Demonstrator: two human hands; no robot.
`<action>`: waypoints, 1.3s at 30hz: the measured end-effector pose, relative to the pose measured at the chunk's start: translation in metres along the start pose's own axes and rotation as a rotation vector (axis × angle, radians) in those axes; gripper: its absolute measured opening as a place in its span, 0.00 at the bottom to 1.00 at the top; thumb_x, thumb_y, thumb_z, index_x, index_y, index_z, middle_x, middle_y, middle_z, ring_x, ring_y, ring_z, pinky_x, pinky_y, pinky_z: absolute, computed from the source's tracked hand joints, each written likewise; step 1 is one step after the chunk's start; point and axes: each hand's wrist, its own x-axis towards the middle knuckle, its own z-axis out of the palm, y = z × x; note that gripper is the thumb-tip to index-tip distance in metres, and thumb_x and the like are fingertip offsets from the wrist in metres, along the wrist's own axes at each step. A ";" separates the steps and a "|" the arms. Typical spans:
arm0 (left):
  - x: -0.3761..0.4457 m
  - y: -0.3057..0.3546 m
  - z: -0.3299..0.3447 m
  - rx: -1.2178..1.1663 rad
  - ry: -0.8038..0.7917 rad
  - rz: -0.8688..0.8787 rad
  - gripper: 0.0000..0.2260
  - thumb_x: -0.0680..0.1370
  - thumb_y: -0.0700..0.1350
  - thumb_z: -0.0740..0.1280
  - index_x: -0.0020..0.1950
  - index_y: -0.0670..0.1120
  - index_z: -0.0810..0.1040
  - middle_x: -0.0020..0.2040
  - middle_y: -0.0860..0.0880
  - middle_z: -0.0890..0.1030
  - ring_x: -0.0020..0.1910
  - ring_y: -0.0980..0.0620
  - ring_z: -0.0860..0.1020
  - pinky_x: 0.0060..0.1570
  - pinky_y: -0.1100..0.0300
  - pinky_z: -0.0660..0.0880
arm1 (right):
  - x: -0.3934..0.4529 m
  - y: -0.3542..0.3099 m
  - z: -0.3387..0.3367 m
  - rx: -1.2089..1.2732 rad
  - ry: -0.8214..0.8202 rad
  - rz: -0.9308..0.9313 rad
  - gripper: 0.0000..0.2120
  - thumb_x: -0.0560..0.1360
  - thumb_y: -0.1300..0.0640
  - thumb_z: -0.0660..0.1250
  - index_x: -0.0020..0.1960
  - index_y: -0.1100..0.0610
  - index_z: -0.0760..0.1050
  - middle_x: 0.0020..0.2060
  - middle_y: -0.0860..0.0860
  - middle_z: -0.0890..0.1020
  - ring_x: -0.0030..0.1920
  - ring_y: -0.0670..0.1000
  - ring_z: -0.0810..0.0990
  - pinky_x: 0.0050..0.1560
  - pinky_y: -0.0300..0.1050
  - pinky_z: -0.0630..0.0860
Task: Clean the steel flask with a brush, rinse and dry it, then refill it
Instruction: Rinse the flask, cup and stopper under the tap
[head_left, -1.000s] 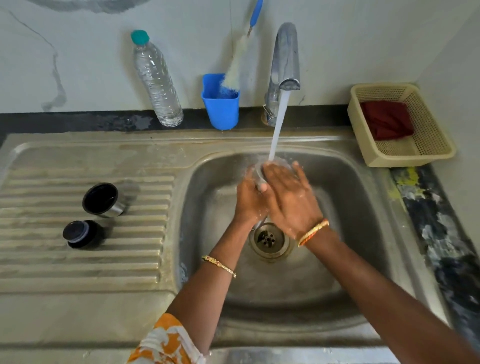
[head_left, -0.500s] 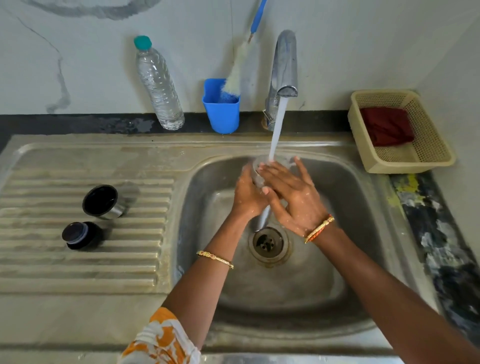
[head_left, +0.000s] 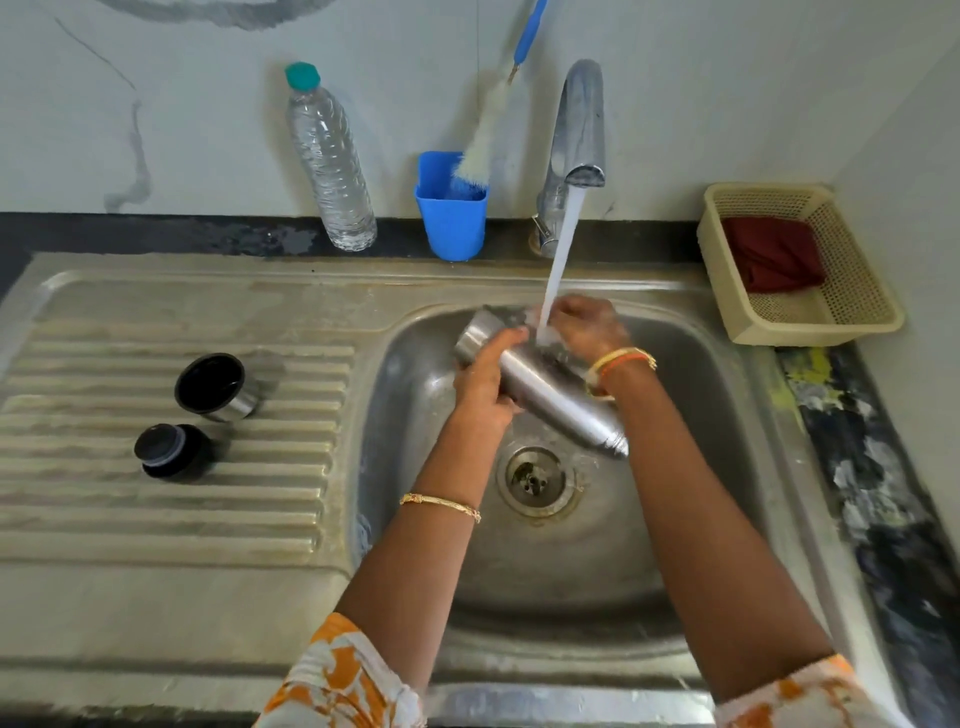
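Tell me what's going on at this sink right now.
A person is rinsing a steel flask under the running tap. The left hand grips its body and the right hand works on it under the stream, with the flask tilted over the basin. Its cup and stopper lie on the drainboard, and the brush stands in the blue holder.

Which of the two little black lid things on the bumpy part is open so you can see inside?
The steel-sided cap, farther from the person, shows its hollow black inside. The black stopper nearer the person shows only a closed, solid top.
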 end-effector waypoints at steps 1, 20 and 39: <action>-0.006 0.002 -0.004 -0.083 -0.013 -0.059 0.20 0.68 0.41 0.76 0.56 0.43 0.73 0.56 0.39 0.79 0.56 0.39 0.78 0.51 0.41 0.77 | -0.009 0.015 -0.009 -0.060 0.077 0.040 0.06 0.75 0.52 0.67 0.47 0.52 0.81 0.44 0.51 0.82 0.47 0.51 0.79 0.46 0.40 0.71; 0.010 -0.014 -0.063 0.733 0.047 -0.053 0.36 0.66 0.48 0.72 0.72 0.48 0.63 0.66 0.47 0.69 0.62 0.47 0.69 0.52 0.54 0.66 | -0.023 0.031 0.006 0.180 0.050 -0.093 0.19 0.64 0.47 0.78 0.53 0.47 0.78 0.47 0.46 0.83 0.49 0.47 0.81 0.51 0.42 0.77; 0.012 -0.020 -0.035 1.309 -0.043 0.682 0.32 0.63 0.53 0.79 0.63 0.50 0.72 0.55 0.50 0.80 0.51 0.50 0.79 0.49 0.59 0.75 | 0.085 -0.046 0.002 -0.431 0.346 -0.405 0.13 0.72 0.49 0.70 0.50 0.58 0.79 0.47 0.59 0.80 0.46 0.57 0.80 0.45 0.38 0.71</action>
